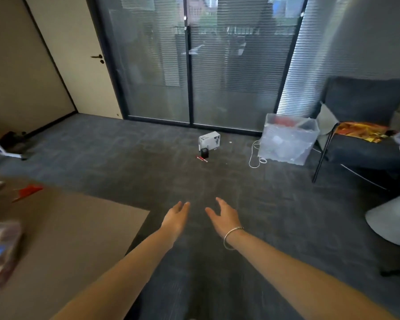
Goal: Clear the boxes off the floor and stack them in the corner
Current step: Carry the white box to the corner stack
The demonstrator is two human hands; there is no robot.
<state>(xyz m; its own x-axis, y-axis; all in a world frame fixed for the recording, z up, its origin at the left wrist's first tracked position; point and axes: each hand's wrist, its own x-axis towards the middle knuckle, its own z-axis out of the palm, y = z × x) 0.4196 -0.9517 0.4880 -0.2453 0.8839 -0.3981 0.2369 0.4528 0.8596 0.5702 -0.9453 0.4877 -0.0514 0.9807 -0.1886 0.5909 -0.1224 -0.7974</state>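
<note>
A white box (209,140) stands on the dark carpet near the glass wall, well ahead of my hands. A small black box (204,153) sits right in front of it, and a red pen-like item (202,159) lies beside that. My left hand (176,217) and my right hand (224,215) reach forward side by side over the carpet, palms facing each other, fingers relaxed, holding nothing. A metal bangle circles my right wrist.
A bin lined with clear plastic (288,140) stands right of the boxes, with a white cable (255,155) on the floor beside it. A dark chair (365,132) holding a colourful bag is at the right. A brown tabletop (62,227) fills the lower left. A door (79,56) is at the back left.
</note>
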